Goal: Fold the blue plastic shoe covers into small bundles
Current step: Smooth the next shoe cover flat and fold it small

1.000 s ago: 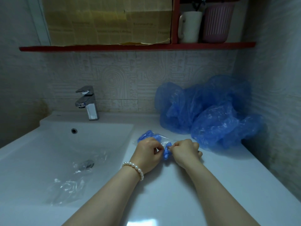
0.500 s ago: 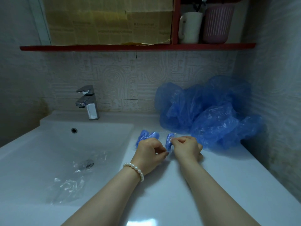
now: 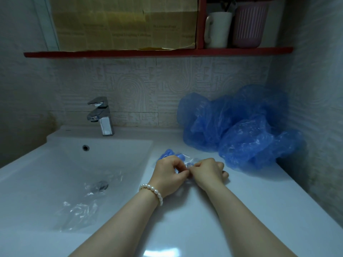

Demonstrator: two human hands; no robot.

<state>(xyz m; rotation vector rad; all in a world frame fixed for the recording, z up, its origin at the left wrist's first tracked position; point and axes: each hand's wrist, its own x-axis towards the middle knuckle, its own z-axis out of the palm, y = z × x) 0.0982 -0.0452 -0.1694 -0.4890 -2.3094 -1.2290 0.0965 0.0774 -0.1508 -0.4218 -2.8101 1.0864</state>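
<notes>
Left hand (image 3: 168, 173) and right hand (image 3: 208, 170) meet on the white counter (image 3: 185, 210), fingers curled, both pinching a small crumpled shoe cover (image 3: 189, 165) between them; folded blue bundles (image 3: 169, 153) just behind; loose pile of shoe covers (image 3: 237, 127) against the wall.

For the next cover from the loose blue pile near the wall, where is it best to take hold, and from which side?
Probably the front lobe of the heap of crumpled blue plastic shoe covers: it bulges nearest the right hand. Come from the front with a pinch grip on a raised fold; thin film offers no firm edge.
</notes>
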